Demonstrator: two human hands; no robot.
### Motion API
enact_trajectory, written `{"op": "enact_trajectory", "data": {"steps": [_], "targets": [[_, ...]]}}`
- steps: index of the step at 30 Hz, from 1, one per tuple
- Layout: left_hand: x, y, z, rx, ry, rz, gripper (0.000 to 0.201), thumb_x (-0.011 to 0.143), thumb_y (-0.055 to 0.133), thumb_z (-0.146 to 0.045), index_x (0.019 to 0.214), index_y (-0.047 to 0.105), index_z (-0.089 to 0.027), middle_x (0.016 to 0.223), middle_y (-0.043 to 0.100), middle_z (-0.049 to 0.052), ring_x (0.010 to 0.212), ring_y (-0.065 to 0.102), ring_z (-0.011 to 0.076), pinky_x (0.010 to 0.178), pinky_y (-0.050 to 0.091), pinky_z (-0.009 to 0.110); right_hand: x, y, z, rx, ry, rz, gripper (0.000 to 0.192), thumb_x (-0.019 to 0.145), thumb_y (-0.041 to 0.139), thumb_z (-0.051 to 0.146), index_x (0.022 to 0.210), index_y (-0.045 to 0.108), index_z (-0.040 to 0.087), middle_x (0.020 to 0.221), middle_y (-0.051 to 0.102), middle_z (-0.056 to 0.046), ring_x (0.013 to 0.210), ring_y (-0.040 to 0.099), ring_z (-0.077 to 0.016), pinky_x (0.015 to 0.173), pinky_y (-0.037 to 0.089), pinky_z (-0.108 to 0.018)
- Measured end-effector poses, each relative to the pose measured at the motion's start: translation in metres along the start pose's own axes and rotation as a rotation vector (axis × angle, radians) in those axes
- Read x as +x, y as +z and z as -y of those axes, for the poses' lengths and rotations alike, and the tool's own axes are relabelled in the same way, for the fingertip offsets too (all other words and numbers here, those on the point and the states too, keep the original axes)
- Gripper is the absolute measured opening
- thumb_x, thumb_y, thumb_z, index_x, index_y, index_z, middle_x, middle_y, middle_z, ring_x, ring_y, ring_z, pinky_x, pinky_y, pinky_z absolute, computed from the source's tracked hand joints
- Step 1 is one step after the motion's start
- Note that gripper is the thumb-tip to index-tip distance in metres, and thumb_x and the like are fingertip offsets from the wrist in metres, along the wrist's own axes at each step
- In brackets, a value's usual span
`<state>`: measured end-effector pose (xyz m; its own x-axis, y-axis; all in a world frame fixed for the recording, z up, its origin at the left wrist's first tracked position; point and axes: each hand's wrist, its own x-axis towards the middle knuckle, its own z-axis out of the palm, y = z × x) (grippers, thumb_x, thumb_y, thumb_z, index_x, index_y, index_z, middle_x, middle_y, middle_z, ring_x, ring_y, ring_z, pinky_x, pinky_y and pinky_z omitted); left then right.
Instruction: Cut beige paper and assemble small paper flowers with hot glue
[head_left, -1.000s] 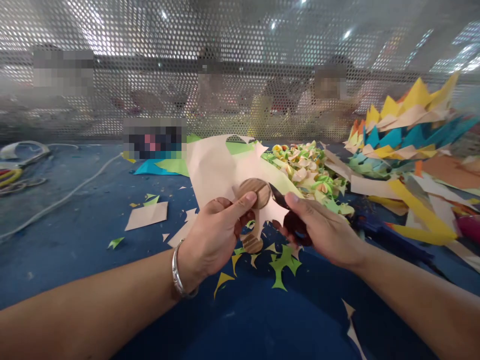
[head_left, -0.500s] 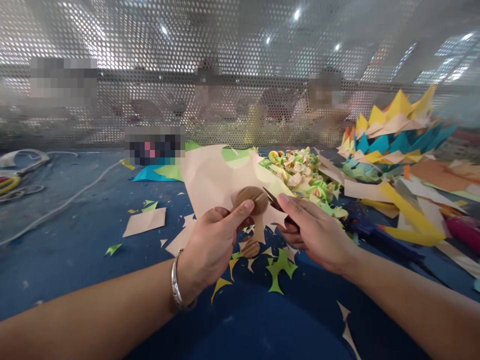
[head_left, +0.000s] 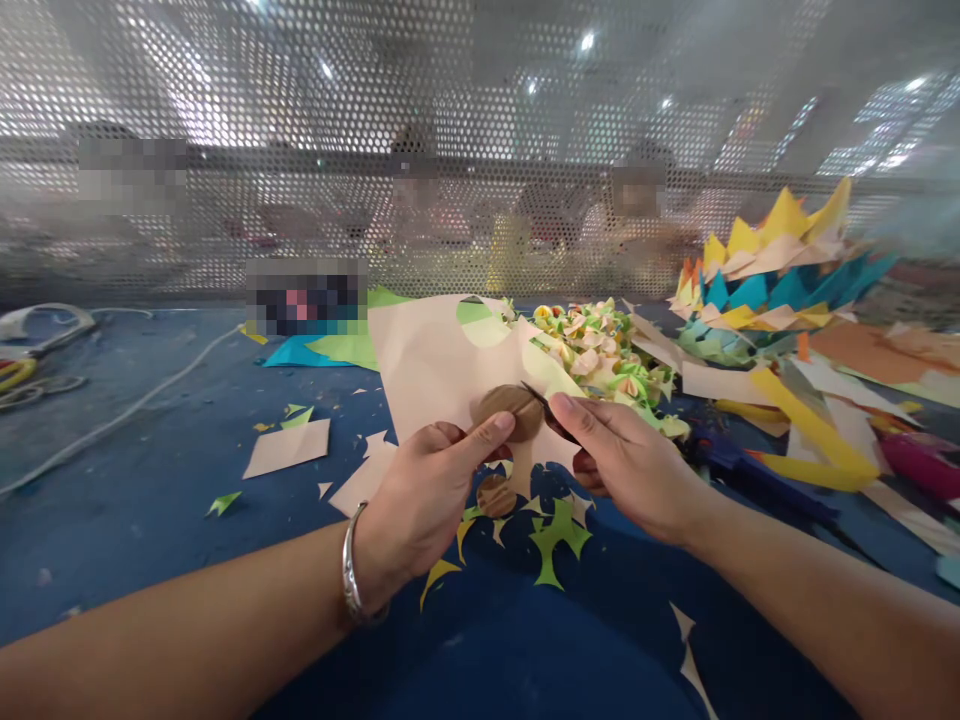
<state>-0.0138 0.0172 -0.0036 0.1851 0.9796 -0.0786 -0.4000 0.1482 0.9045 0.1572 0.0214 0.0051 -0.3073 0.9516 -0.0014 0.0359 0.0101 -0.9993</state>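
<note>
Raised slightly since a second ago: peach paper (head_left: 442,365), pinched with wooden disc (head_left: 510,410) by left hand (head_left: 420,490). Right hand (head_left: 630,465) clasped around scissors (head_left: 551,412), blades meeting paper just right of disc, pointing up-left.

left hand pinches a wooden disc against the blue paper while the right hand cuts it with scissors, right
Not quite: the paper is pale peach, not blue; the blue is the table beneath. In the head view the left hand pinches the wooden disc against that peach sheet, and the right hand works the scissors at its edge.
</note>
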Motion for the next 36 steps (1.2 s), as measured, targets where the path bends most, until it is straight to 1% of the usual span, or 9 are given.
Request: {"op": "enact_trajectory", "data": {"steps": [5, 8, 12, 14, 18, 24, 28, 33, 36], "targets": [[0.001, 0.001, -0.003, -0.030, 0.027, 0.068, 0.017, 0.071, 0.079, -0.025, 0.061, 0.072, -0.014, 0.073, 0.070, 0.005, 0.068, 0.060, 0.0124, 0.062, 0.048, 0.022, 0.001, -0.006, -0.002, -0.116, -0.037, -0.004, 0.047, 0.088, 0.053, 0.061, 0.069, 0.043, 0.020, 0.067, 0.032, 0.006, 0.051, 0.030, -0.0059, 0.044, 0.023, -0.021], [0.001, 0.001, -0.005, -0.026, 0.022, 0.072, 0.019, 0.070, 0.079, -0.025, 0.058, 0.069, -0.014, 0.070, 0.068, 0.004, 0.061, 0.056, 0.0104, 0.055, 0.046, 0.020, 0.000, -0.008, -0.002, -0.166, -0.060, -0.001, 0.047, 0.090, 0.051, 0.060, 0.066, 0.042, 0.020, 0.062, 0.030, 0.006, 0.049, 0.029, -0.0064, 0.043, 0.022, -0.022], [0.000, 0.002, -0.006, 0.035, 0.031, 0.054, 0.030, 0.069, 0.079, -0.026, 0.047, 0.061, -0.015, 0.047, 0.052, -0.002, 0.048, 0.046, 0.0079, 0.046, 0.038, 0.020, 0.000, -0.009, 0.002, -0.184, -0.070, 0.023, 0.049, 0.090, 0.049, 0.062, 0.065, 0.044, 0.020, 0.056, 0.024, 0.008, 0.046, 0.021, -0.0064, 0.041, 0.018, -0.023], [-0.001, 0.003, -0.008, 0.084, 0.029, 0.047, 0.036, 0.070, 0.078, -0.026, 0.043, 0.058, -0.015, 0.042, 0.046, -0.004, 0.043, 0.041, 0.0069, 0.043, 0.036, 0.020, 0.000, -0.010, 0.003, -0.199, -0.081, 0.031, 0.049, 0.090, 0.049, 0.062, 0.065, 0.045, 0.020, 0.055, 0.024, 0.009, 0.046, 0.020, -0.0064, 0.041, 0.016, -0.024], [0.001, 0.002, -0.010, 0.165, 0.043, 0.036, 0.036, 0.071, 0.077, -0.025, 0.043, 0.057, -0.015, 0.043, 0.045, -0.004, 0.041, 0.037, 0.0057, 0.041, 0.033, 0.020, -0.001, -0.013, 0.003, -0.234, -0.080, 0.037, 0.048, 0.091, 0.047, 0.061, 0.066, 0.044, 0.020, 0.055, 0.024, 0.008, 0.046, 0.020, -0.0065, 0.041, 0.014, -0.024], [0.004, -0.003, -0.009, 0.228, 0.093, 0.076, 0.045, 0.072, 0.076, -0.029, 0.039, 0.048, -0.017, 0.040, 0.041, -0.005, 0.043, 0.039, 0.0066, 0.043, 0.033, 0.020, -0.001, -0.015, 0.003, -0.276, -0.086, 0.051, 0.049, 0.091, 0.046, 0.062, 0.066, 0.042, 0.021, 0.055, 0.021, 0.009, 0.046, 0.018, -0.0065, 0.040, 0.015, -0.023], [0.006, -0.006, -0.009, 0.265, 0.116, 0.100, 0.048, 0.074, 0.075, -0.031, 0.038, 0.045, -0.018, 0.039, 0.034, -0.007, 0.042, 0.032, 0.0057, 0.042, 0.028, 0.021, 0.000, -0.016, 0.004, -0.305, -0.077, 0.039, 0.049, 0.091, 0.046, 0.063, 0.066, 0.042, 0.021, 0.056, 0.020, 0.009, 0.046, 0.017, -0.0066, 0.040, 0.015, -0.023], [0.008, -0.008, -0.008, 0.373, 0.165, 0.058, 0.053, 0.073, 0.077, -0.034, 0.039, 0.040, -0.018, 0.040, 0.031, -0.007, 0.040, 0.026, 0.0049, 0.041, 0.016, 0.026, 0.001, -0.016, 0.004, -0.295, -0.067, 0.041, 0.048, 0.091, 0.046, 0.062, 0.066, 0.042, 0.021, 0.055, 0.019, 0.009, 0.046, 0.017, -0.0069, 0.041, 0.014, -0.023], [0.008, -0.007, -0.007, 0.345, 0.182, -0.023, 0.055, 0.069, 0.081, -0.032, 0.043, 0.034, -0.020, 0.041, 0.028, -0.009, 0.040, 0.028, 0.0050, 0.040, 0.017, 0.025, 0.002, -0.017, 0.002, -0.302, -0.048, 0.041, 0.048, 0.091, 0.047, 0.062, 0.066, 0.042, 0.021, 0.055, 0.020, 0.009, 0.047, 0.017, -0.0072, 0.041, 0.014, -0.023]]}}
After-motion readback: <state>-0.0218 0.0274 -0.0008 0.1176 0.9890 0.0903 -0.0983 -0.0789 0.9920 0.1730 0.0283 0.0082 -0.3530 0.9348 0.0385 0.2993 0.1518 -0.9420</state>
